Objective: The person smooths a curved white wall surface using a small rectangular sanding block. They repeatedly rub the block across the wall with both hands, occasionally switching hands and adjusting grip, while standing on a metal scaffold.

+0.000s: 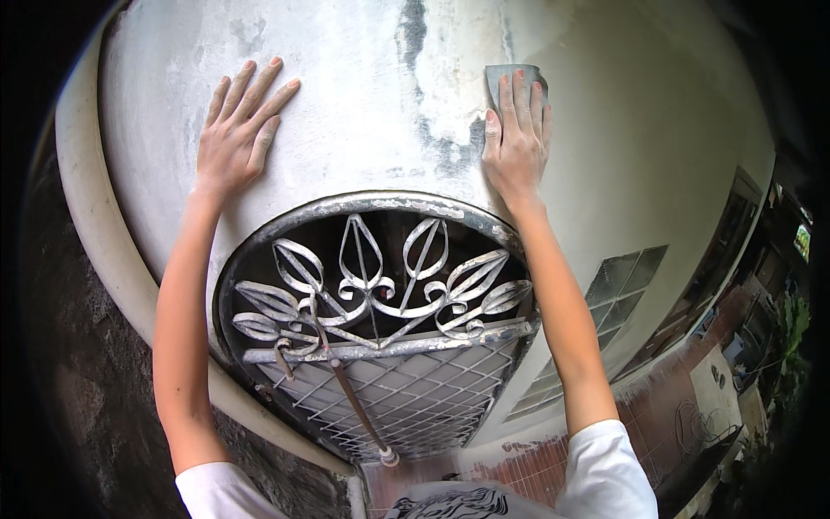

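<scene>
A white wall (346, 121) with grey, patchy areas rises before me. My left hand (232, 143) lies flat on it, fingers spread, with nothing in its grasp. Further right, my right hand (517, 143) presses a grey sheet of sandpaper (501, 76) against the wall. Its fingers lie straight over the sheet, whose upper edge and corners show past the fingertips. Pale dust coats both hands. Between the two hands a dark grey streak (413, 43) runs down the wall to a worn patch (450, 154) beside my right wrist.
Below my hands an arched opening holds a metal grille (367, 285) with leaf-shaped scrolls, flaking paint and a diamond lattice (398, 389) underneath. A curved pale trim (86, 173) borders the left side. At right are a paned window (624, 281), a reddish tiled floor (640, 450) and green plants (791, 324).
</scene>
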### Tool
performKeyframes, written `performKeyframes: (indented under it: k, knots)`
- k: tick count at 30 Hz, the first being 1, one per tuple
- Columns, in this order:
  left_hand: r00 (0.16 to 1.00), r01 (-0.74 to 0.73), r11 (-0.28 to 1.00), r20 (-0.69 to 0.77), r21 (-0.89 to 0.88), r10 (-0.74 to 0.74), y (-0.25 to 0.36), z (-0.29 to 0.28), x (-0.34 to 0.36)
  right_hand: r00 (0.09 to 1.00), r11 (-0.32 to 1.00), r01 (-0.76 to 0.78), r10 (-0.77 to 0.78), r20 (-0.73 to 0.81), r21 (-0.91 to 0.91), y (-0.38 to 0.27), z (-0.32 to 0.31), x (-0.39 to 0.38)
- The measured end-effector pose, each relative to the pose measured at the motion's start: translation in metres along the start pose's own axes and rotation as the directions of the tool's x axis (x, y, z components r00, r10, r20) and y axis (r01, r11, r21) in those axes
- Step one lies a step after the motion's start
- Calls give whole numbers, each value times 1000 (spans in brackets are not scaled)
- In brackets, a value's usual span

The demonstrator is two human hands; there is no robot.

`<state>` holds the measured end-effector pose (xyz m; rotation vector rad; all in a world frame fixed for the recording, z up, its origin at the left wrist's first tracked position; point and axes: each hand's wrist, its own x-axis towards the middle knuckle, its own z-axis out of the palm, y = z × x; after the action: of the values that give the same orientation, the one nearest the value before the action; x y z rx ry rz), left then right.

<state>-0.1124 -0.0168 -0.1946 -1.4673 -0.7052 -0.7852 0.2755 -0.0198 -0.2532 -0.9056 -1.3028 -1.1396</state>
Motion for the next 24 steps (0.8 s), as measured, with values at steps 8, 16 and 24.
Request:
performKeyframes:
  k: [8,16,24]
  knots:
    - [980,184,982,-74,-34,-186,-31,5,-48,995,999,46,-49,92,27,-48,2,-45]
    - [963,229,969,-120,-95,-239,-31,8,-59,992,991,-125,123,-40,-49,-30,7,-2]
    - [941,317,942,-84,-111,-327,-33,0,-99,984,994,43,-59,168,101,-60,-8,-48]
